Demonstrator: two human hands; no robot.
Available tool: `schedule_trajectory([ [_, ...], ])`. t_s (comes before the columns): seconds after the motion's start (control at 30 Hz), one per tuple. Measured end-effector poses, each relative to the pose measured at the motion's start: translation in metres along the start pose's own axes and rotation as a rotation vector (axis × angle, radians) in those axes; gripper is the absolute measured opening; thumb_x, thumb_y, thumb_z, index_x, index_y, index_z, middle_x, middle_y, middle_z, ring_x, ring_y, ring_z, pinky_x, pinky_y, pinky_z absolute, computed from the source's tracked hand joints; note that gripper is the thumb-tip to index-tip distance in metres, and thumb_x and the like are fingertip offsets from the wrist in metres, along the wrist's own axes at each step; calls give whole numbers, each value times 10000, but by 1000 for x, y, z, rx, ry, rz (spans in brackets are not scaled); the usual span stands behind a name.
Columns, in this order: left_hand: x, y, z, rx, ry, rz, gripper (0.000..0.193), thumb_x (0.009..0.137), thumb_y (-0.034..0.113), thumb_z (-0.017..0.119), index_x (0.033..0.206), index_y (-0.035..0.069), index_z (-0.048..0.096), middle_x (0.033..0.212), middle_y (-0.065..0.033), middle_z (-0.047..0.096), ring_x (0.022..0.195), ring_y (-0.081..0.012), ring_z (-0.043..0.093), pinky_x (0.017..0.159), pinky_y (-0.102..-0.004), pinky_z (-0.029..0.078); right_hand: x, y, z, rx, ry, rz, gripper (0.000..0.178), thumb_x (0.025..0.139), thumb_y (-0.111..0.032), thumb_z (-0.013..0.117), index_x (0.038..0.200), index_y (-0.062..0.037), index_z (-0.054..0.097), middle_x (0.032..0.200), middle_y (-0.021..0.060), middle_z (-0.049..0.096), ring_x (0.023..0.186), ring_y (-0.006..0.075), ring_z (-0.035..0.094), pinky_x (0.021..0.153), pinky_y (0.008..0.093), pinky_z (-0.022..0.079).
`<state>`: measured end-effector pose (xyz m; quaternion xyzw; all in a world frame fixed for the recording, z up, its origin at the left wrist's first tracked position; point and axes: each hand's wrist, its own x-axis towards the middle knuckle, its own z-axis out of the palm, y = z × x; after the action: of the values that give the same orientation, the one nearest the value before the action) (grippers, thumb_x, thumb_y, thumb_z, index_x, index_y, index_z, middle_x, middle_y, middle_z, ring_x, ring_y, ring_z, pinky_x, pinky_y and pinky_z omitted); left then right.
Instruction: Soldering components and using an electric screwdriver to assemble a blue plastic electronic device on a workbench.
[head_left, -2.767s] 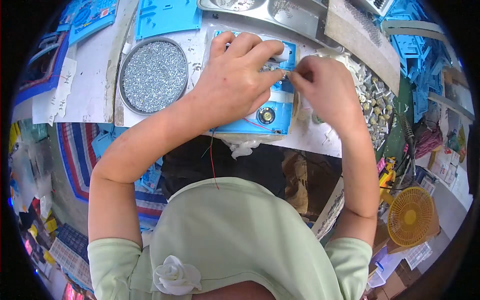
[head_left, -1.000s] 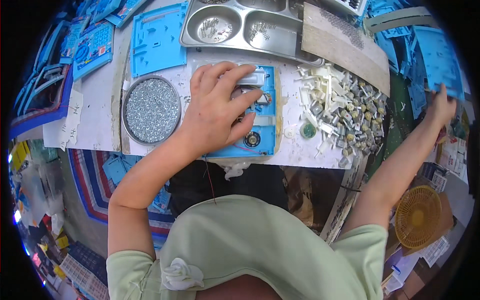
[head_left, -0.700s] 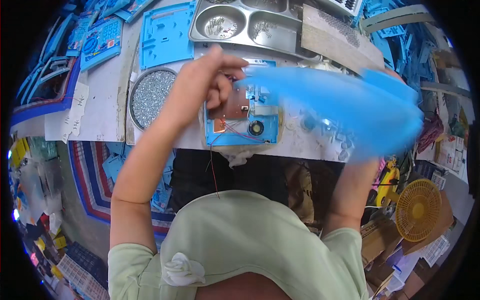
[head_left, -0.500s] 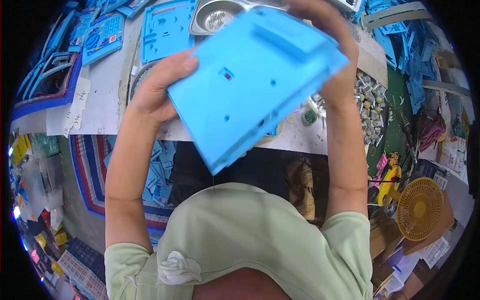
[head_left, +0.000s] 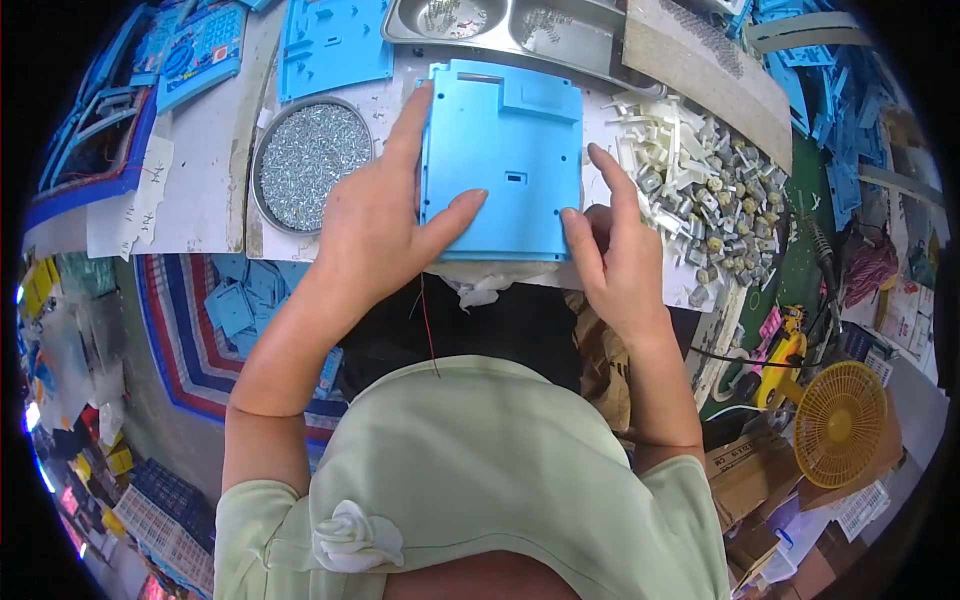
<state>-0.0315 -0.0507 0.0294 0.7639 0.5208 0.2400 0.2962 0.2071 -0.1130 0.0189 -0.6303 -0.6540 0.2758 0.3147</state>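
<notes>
Blue panel (head_left: 500, 175) is seen lying flat, its smooth face up, a raised block at its upper right and a small slot near its middle; taken as landmark. What lies beneath is hidden by it.

Left hand (head_left: 378, 228): open, thumb laid across the lower left of the panel's face, index finger stretched along its left edge. The remaining fingers are mostly hidden; whether the edge is gripped by them cannot be told.

Right hand (head_left: 622, 250): open, fingers partly bent. The panel's lower right edge is met by the thumb tip; the index finger is held up just beside that edge, apart from it.

Left of the panel, a round dish (head_left: 257, 185) is filled with small silvery screws (head_left: 312, 160). To the panel's upper left, a second blue shell (head_left: 335, 50) is placed with its pegged side up. Above the panel, a steel compartment tray (head_left: 597, 60) is seen. To its right, white plastic pieces (head_left: 672, 140) and small metal-cased parts (head_left: 735, 205) are heaped together. Below the panel's lower edge, crumpled clear plastic (head_left: 478, 290) is noted, with a red wire (head_left: 429, 325) hung beside it.
</notes>
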Motion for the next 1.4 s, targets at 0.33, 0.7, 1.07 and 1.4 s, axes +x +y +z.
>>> schedule_trajectory([
  [0.33,-11,-8,-1,-9,-16,-10,751,889,299,764,1496,-13,450,633,-83,546,554,-264,587,550,-383,475,8,16,7,9,-72,-114,456,950,-142,689,1389,-86,581,627,105,594,551,264,610,547,377,459],
  [0.7,-40,-8,14,-79,136,-21,589,893,141,766,1409,-46,555,599,-53,464,508,-190,492,502,-339,410,6,12,5,-26,7,-143,423,921,-77,714,1339,-47,656,784,179,695,618,302,657,600,376,517],
  [1.07,-46,-18,21,-269,180,-119,554,881,30,746,1403,-21,570,631,6,435,536,-80,399,527,-232,368,5,17,11,507,-29,216,384,958,-46,701,1330,2,621,641,-23,553,603,31,487,581,212,400],
  [1.4,-58,-23,22,-268,222,-14,582,883,-33,715,1436,-28,531,654,35,452,557,-44,394,531,-201,345,15,16,9,288,-79,68,464,911,-59,740,1351,17,615,666,8,561,574,71,498,575,237,437],
])
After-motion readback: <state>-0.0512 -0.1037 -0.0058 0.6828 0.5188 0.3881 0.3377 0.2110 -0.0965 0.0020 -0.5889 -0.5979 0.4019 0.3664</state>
